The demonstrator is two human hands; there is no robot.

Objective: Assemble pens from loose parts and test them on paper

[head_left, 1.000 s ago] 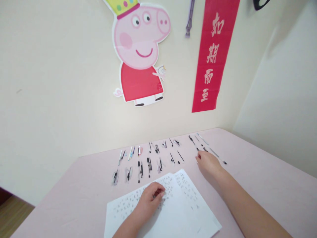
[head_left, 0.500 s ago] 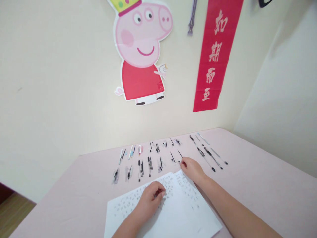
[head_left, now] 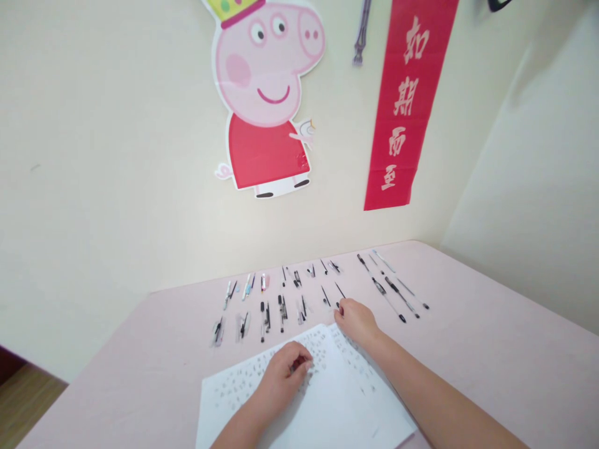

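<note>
My left hand (head_left: 284,373) rests on the white sheets of paper (head_left: 327,405) covered in small handwriting. Its fingers are curled under, and whatever they may hold is hidden. My right hand (head_left: 357,320) lies at the far edge of the paper. Its fingertips are bent together and touch the table by a thin black pen refill (head_left: 339,290) and a small dark piece; what they pinch is too small to tell. Rows of taken-apart pens (head_left: 282,308) lie just beyond both hands.
The pink table (head_left: 491,349) stands in a wall corner. Three whole black pens (head_left: 395,294) lie at the right of the rows, and white and blue pens (head_left: 238,289) at the left. A cartoon pig cut-out (head_left: 266,100) and a red banner (head_left: 402,106) hang on the wall.
My right hand has moved left, from the whole pens at the right to the refill by the paper's far edge. My left hand has stayed on the paper.
</note>
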